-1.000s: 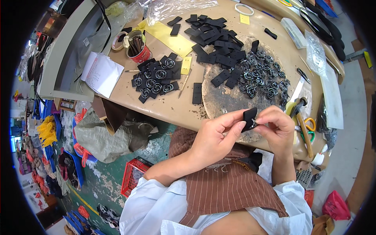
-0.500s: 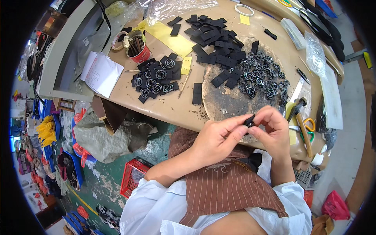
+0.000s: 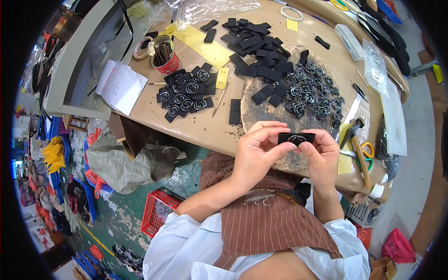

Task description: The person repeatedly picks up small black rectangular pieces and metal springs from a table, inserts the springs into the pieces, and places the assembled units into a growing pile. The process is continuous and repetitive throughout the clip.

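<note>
Forearms are angled in from the lower edge, sleeves pushed up near the elbows; the left one is slanted up to the right, the right one set more upright. Left hand and right hand are brought close together, thumbs nearly tip to tip. Black strap piece is held between them, roughly level, over the near part of the worn slab. Left end is pinched by left thumb and fingers, right end by right thumb and curled fingers. Coiled dark ornament is seen at the piece's middle, just above the thumbs. Loose coiled ornaments are heaped on the slab beyond the hands; ornamented pieces are piled farther left on the table.
</note>
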A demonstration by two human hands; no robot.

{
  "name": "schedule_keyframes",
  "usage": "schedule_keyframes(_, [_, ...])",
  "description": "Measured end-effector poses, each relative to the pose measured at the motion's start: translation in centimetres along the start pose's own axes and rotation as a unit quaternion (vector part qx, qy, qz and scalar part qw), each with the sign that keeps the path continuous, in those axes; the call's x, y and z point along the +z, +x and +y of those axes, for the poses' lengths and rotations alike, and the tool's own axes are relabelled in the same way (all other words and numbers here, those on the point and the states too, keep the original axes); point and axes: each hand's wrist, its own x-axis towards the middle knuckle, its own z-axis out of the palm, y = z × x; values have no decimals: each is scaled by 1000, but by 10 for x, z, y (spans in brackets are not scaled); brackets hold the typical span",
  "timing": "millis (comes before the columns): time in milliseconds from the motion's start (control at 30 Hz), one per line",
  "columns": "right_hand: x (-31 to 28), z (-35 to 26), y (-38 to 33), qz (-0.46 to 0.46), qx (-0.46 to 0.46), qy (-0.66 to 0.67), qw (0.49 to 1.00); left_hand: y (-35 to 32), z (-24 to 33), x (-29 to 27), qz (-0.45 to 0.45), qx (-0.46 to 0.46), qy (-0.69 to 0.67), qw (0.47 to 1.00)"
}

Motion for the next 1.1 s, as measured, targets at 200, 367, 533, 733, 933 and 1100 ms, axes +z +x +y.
schedule_keyframes(200, [8,-2,7,0,-65,-34,997,7,3,0,-15,-10,1,1000])
schedule_keyframes(367, [4,-4,11,-50,18,24,998,15,9,-8,-109,-156,-173,966])
schedule_keyframes(533, [3,-6,20,-72,70,20,995,10,4,-13,-50,83,174,980])
schedule_keyframes(733, [17,3,10,-45,-92,-16,995,7,-9,-15,-21,44,57,997])
schedule_keyframes(933, [23,5,8,1,-133,-34,991,7,-4,-8,-13,-173,-245,954])
schedule_keyframes(1100, [15,21,6,-5,-18,119,993,16,-19,-1,-4,35,-71,997])
